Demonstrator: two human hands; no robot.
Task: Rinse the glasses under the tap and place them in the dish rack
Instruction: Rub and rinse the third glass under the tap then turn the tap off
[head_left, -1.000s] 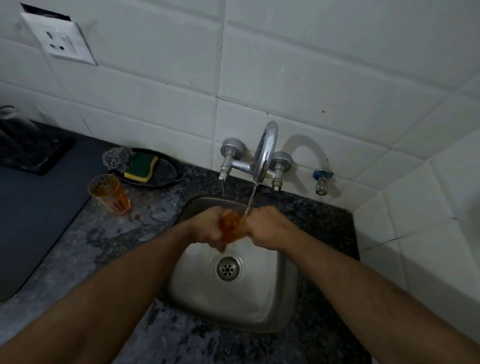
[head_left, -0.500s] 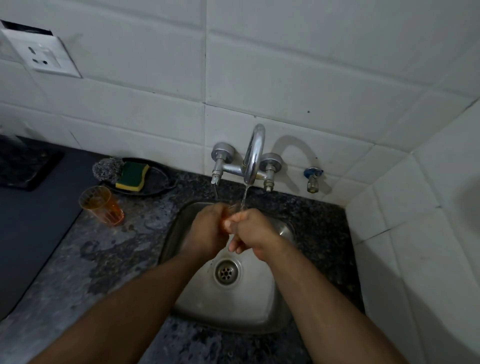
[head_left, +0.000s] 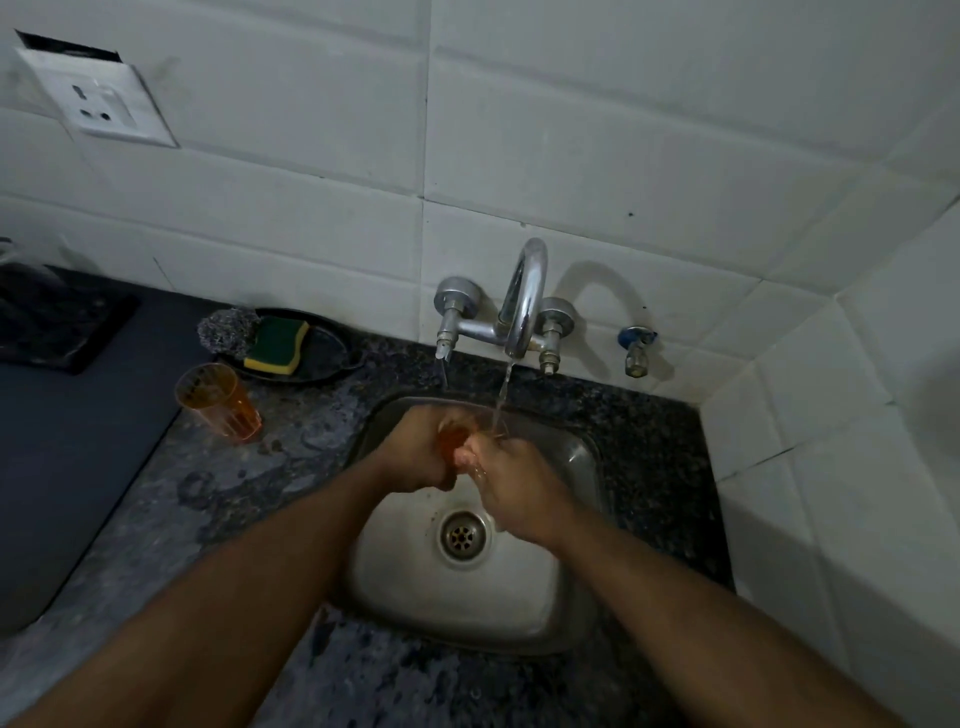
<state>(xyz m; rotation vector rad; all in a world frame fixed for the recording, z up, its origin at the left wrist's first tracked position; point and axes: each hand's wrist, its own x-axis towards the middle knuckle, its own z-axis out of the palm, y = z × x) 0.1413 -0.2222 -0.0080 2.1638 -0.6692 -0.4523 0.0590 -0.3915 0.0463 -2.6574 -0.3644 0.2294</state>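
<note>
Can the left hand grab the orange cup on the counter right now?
Probably not yet: the left hand already grips the glass under the tap. Otherwise the path to the orange cup looks free.

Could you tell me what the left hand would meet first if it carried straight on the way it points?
Probably the sink's back wall just beyond the left hand, then the tap and tiles; depth is unclear.

Home kitchen: steel sink (head_left: 524, 618), tap (head_left: 522, 306), sponge (head_left: 278, 345).
</note>
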